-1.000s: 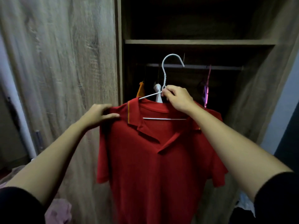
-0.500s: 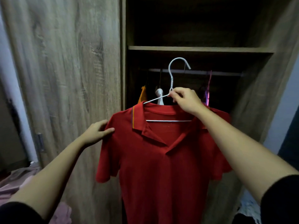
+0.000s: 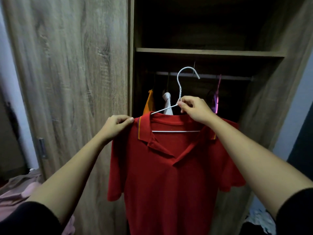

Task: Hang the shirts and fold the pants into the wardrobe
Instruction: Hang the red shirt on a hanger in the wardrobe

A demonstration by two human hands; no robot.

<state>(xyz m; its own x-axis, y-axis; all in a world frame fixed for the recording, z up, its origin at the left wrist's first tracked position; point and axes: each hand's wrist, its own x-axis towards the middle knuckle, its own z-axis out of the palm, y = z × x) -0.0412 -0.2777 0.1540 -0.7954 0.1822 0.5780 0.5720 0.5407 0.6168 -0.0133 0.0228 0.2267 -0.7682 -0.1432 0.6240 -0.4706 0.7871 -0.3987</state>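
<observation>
A red polo shirt (image 3: 169, 175) hangs on a white wire hanger (image 3: 179, 89) in front of the open wardrobe. My right hand (image 3: 194, 110) grips the hanger at its neck, just below the hook. My left hand (image 3: 116, 124) pinches the shirt's left shoulder beside the collar. The hook sits level with the wardrobe rail (image 3: 228, 76) and in front of it, not resting on it.
The rail holds an orange garment (image 3: 149, 102), a white garment (image 3: 167, 103) and a purple hanger (image 3: 216, 99). A wooden shelf (image 3: 208, 52) runs above the rail. A closed wooden door (image 3: 67, 82) stands at left. Pink and brown clothes (image 3: 20, 189) lie at lower left.
My left hand, off the shirt half a second ago, rose and pinched its left shoulder. My right hand kept its hold on the hanger.
</observation>
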